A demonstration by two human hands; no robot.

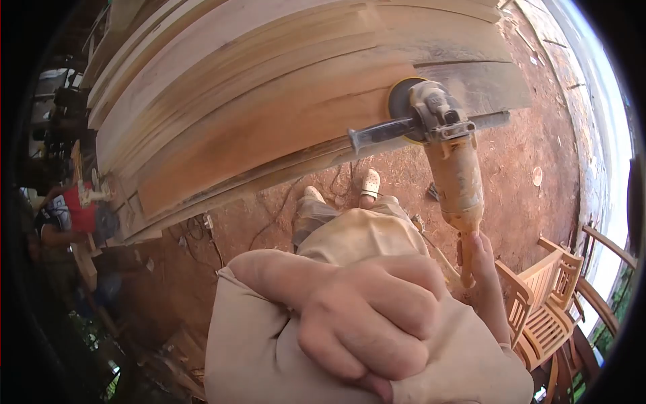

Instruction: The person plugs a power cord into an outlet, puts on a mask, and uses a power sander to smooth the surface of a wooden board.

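Note:
My right hand [479,254] is wrapped round the rear handle of an angle grinder [456,176]. The tool is worn and yellowish, with a dark side handle [381,135] sticking out to the left. Its round, yellow-edged disc [402,101] lies against a reddish-brown wooden board [269,135], towards that board's right end. Close to the camera, my left hand [367,316] is closed in front of my chest, over the beige shirt [249,337]. The fingertips are turned away, so whatever they may hold is hidden.
More long planks [202,47] lie alongside the board. Below is a reddish dirt floor [518,188] with cables and shavings. A slatted wooden chair [545,303] stands at right. Another person [57,232] is at far left, beside a red object [79,209].

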